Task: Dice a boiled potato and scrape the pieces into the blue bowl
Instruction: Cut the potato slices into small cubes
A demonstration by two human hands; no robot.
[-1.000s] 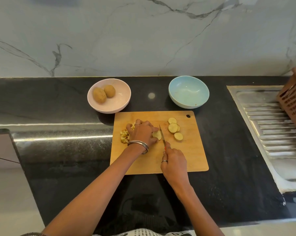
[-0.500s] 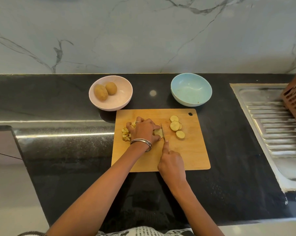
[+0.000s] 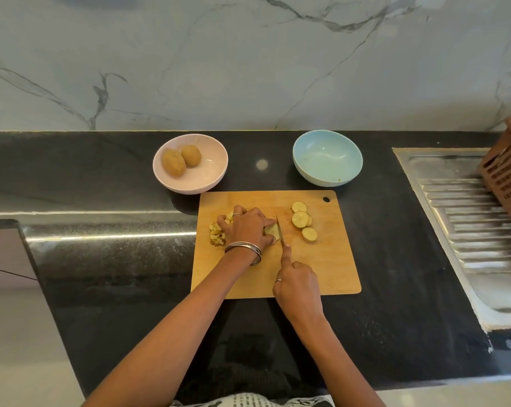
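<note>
I see one wooden cutting board [image 3: 330, 268] lying on the black bench [image 3: 107, 259], near its front edge. My left hand [image 3: 250, 230] curls over one potato piece [image 3: 271, 230] near the board's middle, fingers pinching it down against the wood. My right hand [image 3: 297, 284] is wrapped tight round one knife [image 3: 280, 233], forefinger stretched along its spine; the blade stands just beside the left fingertips, against the held piece. Toward the board's left edge sits one small heap of diced potato [image 3: 217, 237], partly hidden by the left hand; I cannot count the cubes. Toward the board's far right corner lie about four round potato slices [image 3: 302, 221], some overlapping.

Behind the board, toward the bench's back edge, stand two bowls: one blue bowl [image 3: 327, 157], holding no potato, and one pink bowl [image 3: 190, 167] with two whole potatoes [image 3: 181, 160] inside. At the bench's right end one steel sink drainer [image 3: 471, 218] carries one brown slotted basket [image 3: 509, 168].
</note>
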